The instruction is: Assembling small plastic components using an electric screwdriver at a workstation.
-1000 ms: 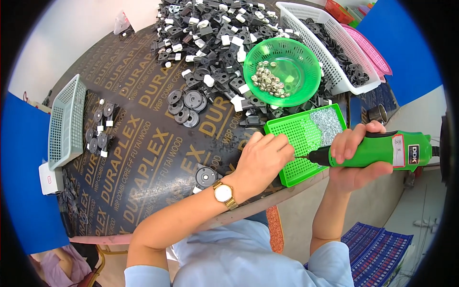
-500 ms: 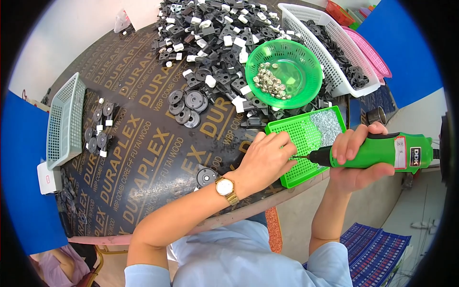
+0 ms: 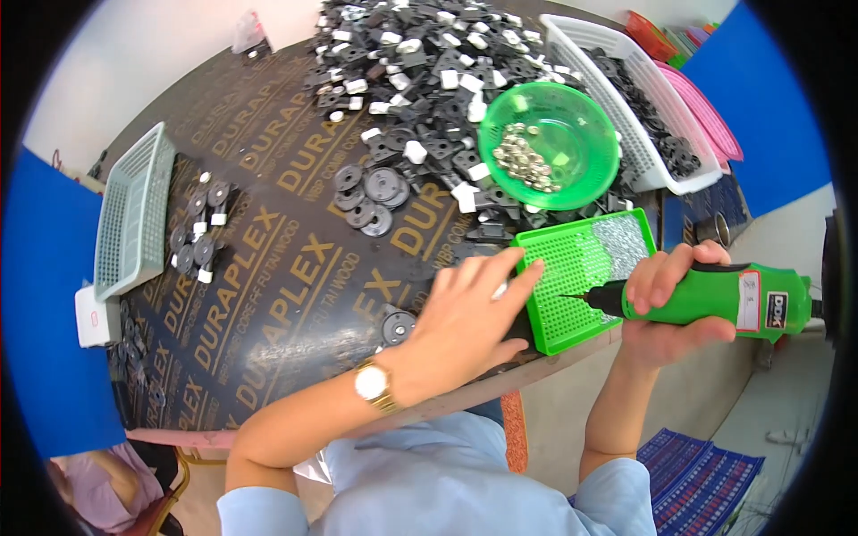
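Observation:
My right hand (image 3: 670, 308) is wrapped round a green electric screwdriver (image 3: 728, 299), whose thin bit points left over a shallow green perforated tray (image 3: 563, 295). Small silvery screws (image 3: 626, 246) are heaped at the tray's far right end. Beside the tray's left edge, my left hand (image 3: 460, 313) is spread, thumb apart from the fingers. A bit of white (image 3: 500, 290) and something dark show under it, mostly hidden; I cannot tell whether the hand touches them. A black round part (image 3: 396, 328) lies just left of that hand.
Black parts with white blocks (image 3: 420, 80) are piled at the back. A green bowl (image 3: 594, 174) holds metal pieces; a white basket (image 3: 608, 89) holds black parts. Black discs (image 3: 384, 186) lie mid-table. At left are a pale basket (image 3: 134, 210) and a white box (image 3: 95, 317).
My left hand has opened from a closed grip at the bit and drawn back left, away from it. The screwdriver stays over the tray in my right hand. The whole view has shifted slightly.

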Demonstrator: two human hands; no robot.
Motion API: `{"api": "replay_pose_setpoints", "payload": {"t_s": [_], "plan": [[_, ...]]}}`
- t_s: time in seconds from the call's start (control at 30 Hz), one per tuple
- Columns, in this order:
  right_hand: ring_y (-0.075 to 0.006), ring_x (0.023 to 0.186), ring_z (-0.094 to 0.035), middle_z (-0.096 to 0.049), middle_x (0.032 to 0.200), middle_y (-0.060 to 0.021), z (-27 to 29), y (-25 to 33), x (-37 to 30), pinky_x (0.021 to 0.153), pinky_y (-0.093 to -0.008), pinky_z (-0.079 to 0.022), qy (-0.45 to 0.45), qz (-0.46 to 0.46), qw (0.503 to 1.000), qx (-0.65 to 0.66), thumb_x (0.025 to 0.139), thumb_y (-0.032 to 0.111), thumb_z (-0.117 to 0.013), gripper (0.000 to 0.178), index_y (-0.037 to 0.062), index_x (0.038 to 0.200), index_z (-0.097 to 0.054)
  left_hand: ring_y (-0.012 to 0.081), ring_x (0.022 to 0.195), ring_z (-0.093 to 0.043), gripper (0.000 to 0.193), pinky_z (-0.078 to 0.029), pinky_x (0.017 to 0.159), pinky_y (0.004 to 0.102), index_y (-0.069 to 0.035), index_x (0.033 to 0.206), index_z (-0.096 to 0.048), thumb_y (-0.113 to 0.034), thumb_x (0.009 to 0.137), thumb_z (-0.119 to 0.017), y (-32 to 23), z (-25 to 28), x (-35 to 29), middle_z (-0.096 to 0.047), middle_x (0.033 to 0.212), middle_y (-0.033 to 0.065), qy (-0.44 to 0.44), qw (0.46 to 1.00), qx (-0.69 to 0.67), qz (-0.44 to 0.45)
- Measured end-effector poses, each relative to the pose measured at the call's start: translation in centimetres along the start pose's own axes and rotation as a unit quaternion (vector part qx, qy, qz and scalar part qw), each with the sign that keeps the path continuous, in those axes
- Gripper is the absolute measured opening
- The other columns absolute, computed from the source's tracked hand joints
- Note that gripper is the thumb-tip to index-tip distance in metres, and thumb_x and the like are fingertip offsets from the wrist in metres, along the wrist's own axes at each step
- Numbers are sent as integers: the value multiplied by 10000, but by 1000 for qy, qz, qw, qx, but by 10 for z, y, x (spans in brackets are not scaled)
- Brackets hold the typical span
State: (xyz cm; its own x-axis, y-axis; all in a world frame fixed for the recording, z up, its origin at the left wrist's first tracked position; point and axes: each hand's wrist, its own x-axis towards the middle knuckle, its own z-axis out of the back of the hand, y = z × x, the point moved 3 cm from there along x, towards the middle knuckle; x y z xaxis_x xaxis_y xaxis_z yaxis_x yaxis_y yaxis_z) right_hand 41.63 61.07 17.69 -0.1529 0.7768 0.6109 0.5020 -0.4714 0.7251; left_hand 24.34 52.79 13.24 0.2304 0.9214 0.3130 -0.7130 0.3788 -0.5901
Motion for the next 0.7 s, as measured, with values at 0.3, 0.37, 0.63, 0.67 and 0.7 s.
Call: {"api": "replay_pose_setpoints", "payload": {"t_s": [0.3, 0.37, 0.63, 0.67, 0.7], "plan": [[-107, 438, -432, -462, 601, -19, -87, -36, -15, 393, -229, -387, 127, -40, 988, 79, 712, 717, -520, 774, 49, 1076, -380, 310, 978, -555, 371, -453, 812, 371, -50, 1020, -555, -112, 698, -727, 35, 29, -112, -538, 1185, 137, -113, 985, 12, 126], [-109, 439, -432, -459, 595, -21, -103, -44, -20, 391, -232, -387, 145, -56, 984, 83, 705, 721, -522, 783, 48, 1079, -380, 308, 963, -562, 335, -461, 800, 369, -57, 1007, -568, -101, 707, -714, 43, 22, -113, -536, 1190, 134, -117, 987, 22, 112], [-111, 458, -442, -453, 595, -30, -147, -69, -18, 406, -228, -390, 158, -96, 983, 17, 688, 698, -550, 789, 35, 1084, -388, 289, 955, -548, 292, -465, 811, 366, -53, 1037, -584, -48, 746, -585, 70, 16, -102, -516, 1200, 155, -113, 990, 38, 74], [-109, 456, -441, -451, 589, -30, -147, -70, -16, 403, -226, -387, 163, -89, 983, 6, 690, 696, -548, 787, 34, 1085, -389, 289, 955, -548, 292, -465, 811, 366, -53, 1037, -584, -48, 746, -585, 70, 16, -102, -516, 1200, 155, -114, 990, 36, 76], [-106, 450, -441, -448, 582, -28, -146, -74, -16, 393, -221, -381, 168, -77, 983, 5, 689, 702, -542, 792, 33, 1085, -391, 285, 951, -539, 304, -465, 813, 365, -54, 1039, -586, -44, 735, -586, 69, 16, -101, -521, 1175, 154, -103, 991, 39, 80]]}}
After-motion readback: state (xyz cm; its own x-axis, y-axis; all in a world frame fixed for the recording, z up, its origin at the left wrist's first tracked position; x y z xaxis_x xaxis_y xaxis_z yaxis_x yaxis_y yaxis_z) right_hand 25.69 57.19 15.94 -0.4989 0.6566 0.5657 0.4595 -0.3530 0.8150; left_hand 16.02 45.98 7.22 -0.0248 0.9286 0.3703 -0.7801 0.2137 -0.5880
